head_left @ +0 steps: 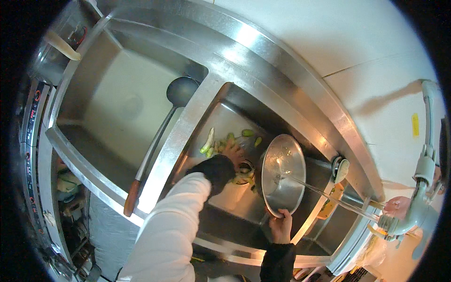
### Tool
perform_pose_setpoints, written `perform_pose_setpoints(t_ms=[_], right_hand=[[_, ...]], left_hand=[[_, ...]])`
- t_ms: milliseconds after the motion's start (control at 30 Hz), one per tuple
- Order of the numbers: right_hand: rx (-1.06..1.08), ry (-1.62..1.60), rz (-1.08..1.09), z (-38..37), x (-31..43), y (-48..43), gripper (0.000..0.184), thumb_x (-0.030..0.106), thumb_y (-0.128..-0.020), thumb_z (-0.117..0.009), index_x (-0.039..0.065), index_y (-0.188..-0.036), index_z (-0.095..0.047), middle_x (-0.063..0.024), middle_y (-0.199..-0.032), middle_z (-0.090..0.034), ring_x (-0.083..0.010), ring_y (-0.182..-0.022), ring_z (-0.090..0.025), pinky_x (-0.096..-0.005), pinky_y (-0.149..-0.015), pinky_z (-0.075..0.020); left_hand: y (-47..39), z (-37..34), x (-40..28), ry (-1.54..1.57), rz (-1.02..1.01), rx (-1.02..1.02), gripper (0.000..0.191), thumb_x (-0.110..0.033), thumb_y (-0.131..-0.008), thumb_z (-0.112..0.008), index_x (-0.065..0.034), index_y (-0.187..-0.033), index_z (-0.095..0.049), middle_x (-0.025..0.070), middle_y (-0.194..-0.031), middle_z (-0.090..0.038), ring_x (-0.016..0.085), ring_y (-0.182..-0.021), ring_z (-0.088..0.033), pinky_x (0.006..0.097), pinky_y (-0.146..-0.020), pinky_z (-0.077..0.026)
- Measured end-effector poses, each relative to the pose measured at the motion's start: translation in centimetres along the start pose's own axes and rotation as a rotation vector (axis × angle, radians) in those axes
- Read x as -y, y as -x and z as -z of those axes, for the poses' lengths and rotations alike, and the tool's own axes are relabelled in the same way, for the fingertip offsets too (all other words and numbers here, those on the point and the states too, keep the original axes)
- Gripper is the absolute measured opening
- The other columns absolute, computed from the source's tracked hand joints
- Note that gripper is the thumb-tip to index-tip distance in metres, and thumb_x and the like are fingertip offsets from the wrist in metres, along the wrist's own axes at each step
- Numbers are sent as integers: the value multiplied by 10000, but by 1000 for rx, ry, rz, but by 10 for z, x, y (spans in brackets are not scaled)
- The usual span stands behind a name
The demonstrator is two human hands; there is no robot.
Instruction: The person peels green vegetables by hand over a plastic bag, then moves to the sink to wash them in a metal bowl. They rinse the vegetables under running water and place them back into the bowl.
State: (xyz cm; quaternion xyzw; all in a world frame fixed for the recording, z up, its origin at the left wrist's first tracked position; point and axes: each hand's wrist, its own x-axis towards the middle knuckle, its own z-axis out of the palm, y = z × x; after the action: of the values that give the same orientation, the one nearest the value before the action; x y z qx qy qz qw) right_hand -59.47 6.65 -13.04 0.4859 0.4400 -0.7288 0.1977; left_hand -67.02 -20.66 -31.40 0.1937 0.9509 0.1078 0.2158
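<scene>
My left hand (233, 152), in a white sleeve with a black cuff, reaches down into the middle basin of a stainless-steel sink (243, 208). Its fingers look spread, right beside green vegetable pieces (221, 145) on the basin floor; blur hides whether it grips any. A longer pale-green piece (208, 141) lies to their left, and a round drain opening (245, 172) with scraps is just below the hand. My right hand (281, 227), in a black sleeve, grips the rim of a tilted metal bowl (284, 176). Water (331, 199) streams into the bowl.
A tap (398, 225) on the right feeds the stream. Cloudy water (123, 95) fills the left basin, where a wooden-handled ladle (155, 141) rests across the divider. An orange container (331, 202) sits in the right basin. A light round object (341, 171) is on the back ledge.
</scene>
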Motion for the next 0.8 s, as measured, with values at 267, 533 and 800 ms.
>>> perform_pose_setpoints(t_ms=[267, 533, 800], right_hand=[[192, -117, -84, 3, -18, -27, 73, 37, -794, -547, 25, -866, -548, -89, -840, -625, -206, -636, -600, -236, -473, -458], [132, -11, -18, 5, -3, -17, 125, 23, -805, -518, -30, -910, -561, -133, -921, -629, -317, -870, -653, -211, -483, -502], [102, -26, 28, 12, -15, -36, 145, 25, -815, -530, -16, -947, -573, -108, -1007, -624, -211, -798, -643, -233, -550, -524]], left_hand=[[74, -10, 24, -33, 238, -235, 365, -279, -854, -513, -211, -1203, -594, 44, -1305, -483, 298, -1291, -342, 616, -1071, -131], [-19, -29, -97, 492, 268, -138, 284, -306, -844, -524, -193, -1082, -632, 101, -1171, -539, 323, -1074, -489, 520, -948, -324], [6, -58, -69, 676, 264, -352, 277, -339, -793, -598, -216, -1039, -634, 213, -979, -560, 392, -862, -553, 465, -702, -477]])
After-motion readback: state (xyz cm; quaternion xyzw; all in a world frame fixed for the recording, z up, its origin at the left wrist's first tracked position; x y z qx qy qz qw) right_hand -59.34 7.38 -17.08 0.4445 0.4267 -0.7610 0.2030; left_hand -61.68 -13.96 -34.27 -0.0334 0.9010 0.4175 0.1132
